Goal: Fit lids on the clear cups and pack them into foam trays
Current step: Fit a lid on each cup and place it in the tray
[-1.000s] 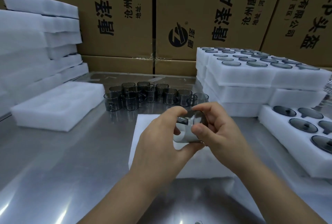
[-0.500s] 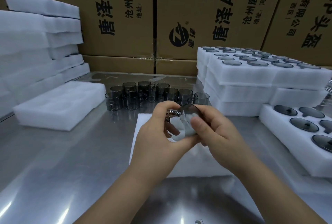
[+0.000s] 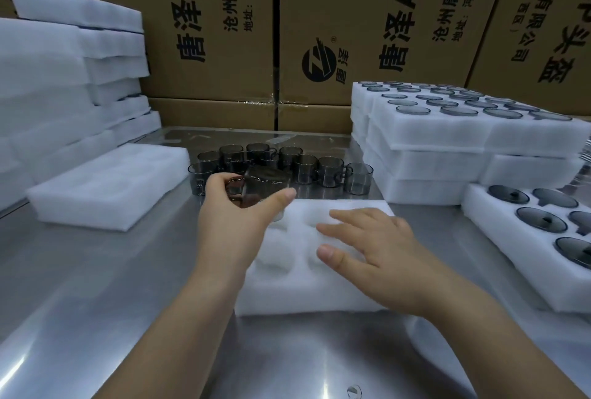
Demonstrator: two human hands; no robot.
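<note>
On your far left a spare tray [image 3: 108, 184] lies on the desk [image 3: 96, 286], well apart from the work. Your left hand [image 3: 230, 219] is curled round a smoky clear cup [image 3: 267, 179], held above the far left corner of the foam tray [image 3: 287, 286] in front of you. The blur makes it hard to be sure, but a dark lid seems to sit on top of the cup. Behind it the loose cups [image 3: 319, 170] stand unlidded in a cluster. Your right hand [image 3: 380, 248] is spread flat and holds nothing, over the tray's middle pockets; whether it touches the foam I cannot tell. By the look of it you are at the packing step: lower the cup upright into an empty pocket, turning the handle so it seats, and steady the tray. After that, reach right to the lid tray [image 3: 486, 219] for another lid.
</note>
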